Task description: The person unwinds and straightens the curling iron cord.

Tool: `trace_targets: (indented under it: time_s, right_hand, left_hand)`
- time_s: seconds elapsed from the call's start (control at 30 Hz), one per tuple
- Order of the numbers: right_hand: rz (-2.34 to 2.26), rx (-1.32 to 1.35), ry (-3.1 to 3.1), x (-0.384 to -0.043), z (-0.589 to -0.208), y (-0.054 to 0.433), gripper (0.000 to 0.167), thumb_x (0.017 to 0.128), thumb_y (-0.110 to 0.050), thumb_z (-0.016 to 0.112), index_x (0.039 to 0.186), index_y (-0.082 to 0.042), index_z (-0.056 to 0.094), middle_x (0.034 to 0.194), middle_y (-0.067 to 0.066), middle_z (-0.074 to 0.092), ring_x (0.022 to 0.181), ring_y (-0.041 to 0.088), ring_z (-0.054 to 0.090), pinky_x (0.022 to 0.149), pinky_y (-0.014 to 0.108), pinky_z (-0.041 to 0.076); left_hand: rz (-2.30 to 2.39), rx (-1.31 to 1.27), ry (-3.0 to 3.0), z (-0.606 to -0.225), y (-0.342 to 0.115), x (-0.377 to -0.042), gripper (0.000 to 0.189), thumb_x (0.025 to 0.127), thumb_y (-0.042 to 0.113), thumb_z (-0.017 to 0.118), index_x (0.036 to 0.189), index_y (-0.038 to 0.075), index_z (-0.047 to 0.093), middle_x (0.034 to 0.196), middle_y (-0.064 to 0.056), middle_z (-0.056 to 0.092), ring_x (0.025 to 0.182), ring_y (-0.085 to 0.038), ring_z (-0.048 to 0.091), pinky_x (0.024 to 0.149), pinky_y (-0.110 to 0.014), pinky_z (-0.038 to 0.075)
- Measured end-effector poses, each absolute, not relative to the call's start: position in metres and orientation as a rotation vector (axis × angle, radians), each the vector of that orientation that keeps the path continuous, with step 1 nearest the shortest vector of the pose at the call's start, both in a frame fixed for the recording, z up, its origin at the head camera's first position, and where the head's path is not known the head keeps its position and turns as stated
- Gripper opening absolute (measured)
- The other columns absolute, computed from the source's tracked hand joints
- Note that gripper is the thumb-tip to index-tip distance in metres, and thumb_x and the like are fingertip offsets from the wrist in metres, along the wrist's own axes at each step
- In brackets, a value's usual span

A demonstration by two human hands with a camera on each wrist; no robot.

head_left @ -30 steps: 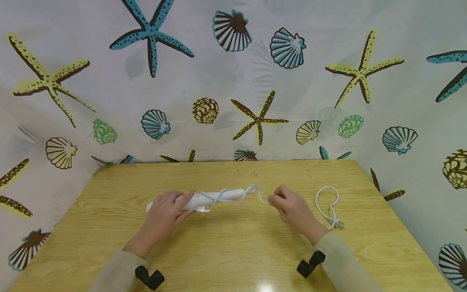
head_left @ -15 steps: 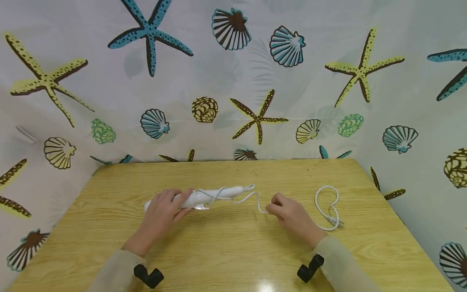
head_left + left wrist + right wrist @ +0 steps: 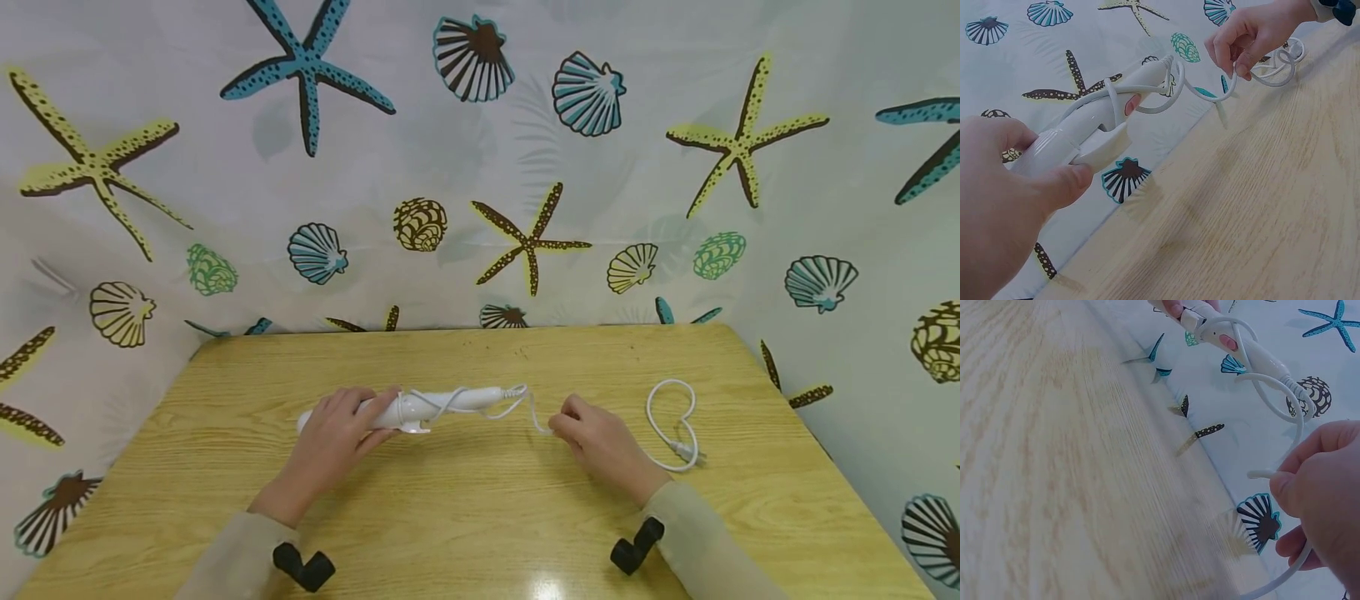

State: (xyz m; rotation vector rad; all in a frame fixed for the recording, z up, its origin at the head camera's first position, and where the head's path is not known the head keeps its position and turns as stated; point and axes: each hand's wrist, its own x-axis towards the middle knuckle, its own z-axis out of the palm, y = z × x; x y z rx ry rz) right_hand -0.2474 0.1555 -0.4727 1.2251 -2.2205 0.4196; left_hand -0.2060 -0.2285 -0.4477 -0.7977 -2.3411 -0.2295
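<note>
A white curling iron lies across the middle of the head view, its cord wound loosely round the handle. My left hand grips it near the clamp end, thumb beside the clamp lever. To the right, my right hand pinches the white cord between thumb and fingertips. From the handle's end the cord makes a loop and dips to those fingers. Beyond the right hand, the rest of the cord curves on the table to a plug. The iron's far left part is mostly hidden under the left hand.
The wooden table stretches beneath both hands. Behind and beside it hangs a pale cloth printed with starfish and shells. Black wrist mounts show on both sleeves.
My right hand has shifted slightly left and nearer the viewer, still pinching the cord. The cord between handle and hand now bends differently. My left hand and the iron have barely moved.
</note>
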Motion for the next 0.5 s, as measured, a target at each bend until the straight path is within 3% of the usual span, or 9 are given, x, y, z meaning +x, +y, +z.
trace_targets:
  time_s: [0.27, 0.5]
  right_hand:
    - [0.374, 1.126, -2.309, -0.2492, -0.4742, 0.1537, 0.012, 0.084, -0.007, 0.069, 0.094, -0.011, 0.064, 0.082, 0.001, 0.047, 0.054, 0.006, 0.035, 0.046, 0.019, 0.031]
    - [0.357, 1.036, -2.323, -0.2526, -0.4734, 0.1514, 0.013, 0.082, -0.008, 0.071, 0.094, -0.009, 0.066, 0.082, 0.001, 0.050, 0.056, 0.006, 0.042, 0.047, 0.020, 0.036]
  left_hand:
    - [-0.220, -0.846, -2.328, -0.4504, -0.2297, -0.2037, 0.061, 0.074, 0.028, 0.075, 0.130, 0.013, 0.055, 0.100, -0.013, 0.058, 0.089, -0.031, 0.057, 0.076, -0.049, 0.046]
    - [-0.251, -0.864, -2.326, -0.4505, -0.2303, -0.2033, 0.055, 0.080, 0.033, 0.069, 0.129, 0.014, 0.056, 0.101, -0.012, 0.058, 0.088, -0.029, 0.056, 0.073, -0.047, 0.047]
